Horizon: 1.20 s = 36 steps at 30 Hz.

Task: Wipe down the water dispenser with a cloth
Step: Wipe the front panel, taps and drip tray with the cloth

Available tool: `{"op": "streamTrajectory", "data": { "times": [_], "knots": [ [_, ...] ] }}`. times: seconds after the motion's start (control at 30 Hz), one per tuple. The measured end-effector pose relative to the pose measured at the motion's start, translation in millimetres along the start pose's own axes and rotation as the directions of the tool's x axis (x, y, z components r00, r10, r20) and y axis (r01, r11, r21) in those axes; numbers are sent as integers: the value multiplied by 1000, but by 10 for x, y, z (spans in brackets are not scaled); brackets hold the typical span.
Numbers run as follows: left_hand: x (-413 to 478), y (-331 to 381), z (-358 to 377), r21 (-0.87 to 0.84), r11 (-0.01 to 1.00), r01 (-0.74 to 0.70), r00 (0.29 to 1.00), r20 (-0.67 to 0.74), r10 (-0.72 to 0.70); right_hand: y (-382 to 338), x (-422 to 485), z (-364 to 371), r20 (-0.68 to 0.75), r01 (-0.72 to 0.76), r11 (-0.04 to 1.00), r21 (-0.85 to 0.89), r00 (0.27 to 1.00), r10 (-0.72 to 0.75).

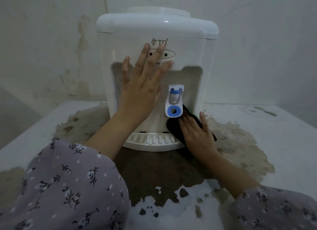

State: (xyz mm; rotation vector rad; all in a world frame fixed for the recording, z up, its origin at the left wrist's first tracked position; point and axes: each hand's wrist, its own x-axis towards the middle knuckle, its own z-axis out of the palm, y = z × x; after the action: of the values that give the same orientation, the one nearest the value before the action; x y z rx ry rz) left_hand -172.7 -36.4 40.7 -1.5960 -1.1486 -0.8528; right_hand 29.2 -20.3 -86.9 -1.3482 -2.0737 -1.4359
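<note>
Grubby counter [274, 130]; left hand [142, 87] splayed flat steadies the water dispenser [188, 46], right hand [197, 133] flat-fingered on the cloth [173, 127] by the tap [174, 99]. Short strokes, I'd say.

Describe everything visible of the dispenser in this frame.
The dispenser is a white, glossy plastic tabletop unit with a rounded cap, a logo, a recess holding a blue-and-white tap, and a ribbed drip tray. It stands upright on a stained counter by the wall. The left hand lies flat on its front; the right hand presses a black cloth into the recess beside the tap.
</note>
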Motion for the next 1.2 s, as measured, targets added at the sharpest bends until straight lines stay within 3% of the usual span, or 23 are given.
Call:
{"op": "streamTrajectory", "data": {
  "times": [0.13,0.3,0.4,0.53,0.67,0.73,0.83,0.9,1.03,1.13,1.2],
  "knots": [
    [-126,28,-22,7,1000,-7,999,33,6,29,-79,-49,61,91,995,33,994,-92],
    [-152,49,-41,0,1000,4,1000,27,-4,417,340,-236,-186,-45,999,-12,982,42],
    [-185,124,-28,-19,1000,15,999,30,-14,582,567,-287,-243,-57,996,-69,969,39],
    [-270,174,-20,-20,1000,23,998,57,-21,444,442,-204,-191,-1,997,-83,981,-15],
    [-369,139,-53,-12,1000,1,995,104,0,107,51,-121,-20,75,996,-43,997,-76],
    [-417,108,-55,-4,1000,-25,993,115,25,8,-47,-134,50,77,996,37,996,-79],
    [-462,82,-71,-50,998,-48,994,94,53,25,-25,-252,-13,-34,974,224,999,38],
    [-463,69,-80,-109,993,-46,997,53,52,113,50,-400,-86,-152,922,356,977,195],
    [-409,81,-82,-211,977,-11,1000,-9,9,331,307,-746,-215,-280,771,572,856,470],
    [-341,117,-123,-300,952,53,997,-32,-66,443,520,-962,-118,-321,525,788,758,641],
    [-307,130,-146,-332,939,89,994,-37,-107,467,624,-1025,-26,-331,389,860,733,680]
  ]
}}
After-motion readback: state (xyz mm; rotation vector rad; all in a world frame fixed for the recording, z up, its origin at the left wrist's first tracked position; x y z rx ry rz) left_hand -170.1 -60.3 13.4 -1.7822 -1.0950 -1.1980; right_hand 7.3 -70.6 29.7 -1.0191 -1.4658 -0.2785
